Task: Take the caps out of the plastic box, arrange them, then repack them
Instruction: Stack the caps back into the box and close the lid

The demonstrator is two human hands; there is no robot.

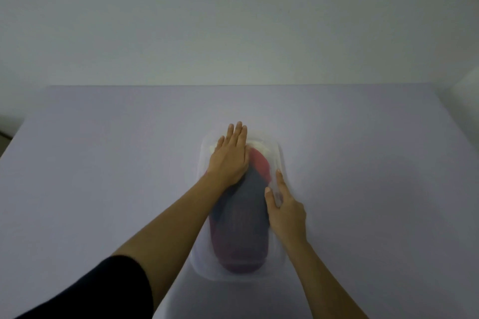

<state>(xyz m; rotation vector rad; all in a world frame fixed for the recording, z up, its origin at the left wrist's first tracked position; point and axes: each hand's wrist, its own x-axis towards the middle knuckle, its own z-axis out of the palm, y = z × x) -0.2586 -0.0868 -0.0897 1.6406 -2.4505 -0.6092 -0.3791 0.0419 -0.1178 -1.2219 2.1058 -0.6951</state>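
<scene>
While our left hand [228, 160] lies flat, fingers straight, on the far-left top of the closed box [283, 163] at mid-table [103, 150], caps [241, 215] showing inside, and our right hand [285, 211] rests open-fingered along its right rim, we judge even downward pressure best, steadying against sliding.

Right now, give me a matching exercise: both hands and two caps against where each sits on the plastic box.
Things: 1 left hand, 2 right hand, 3 white cap, 4 maroon cap.
Places on the plastic box: A near end, B flat on top, far left, C far end, D along the right edge.
Pairs: 1-B, 2-D, 3-C, 4-A.
</scene>
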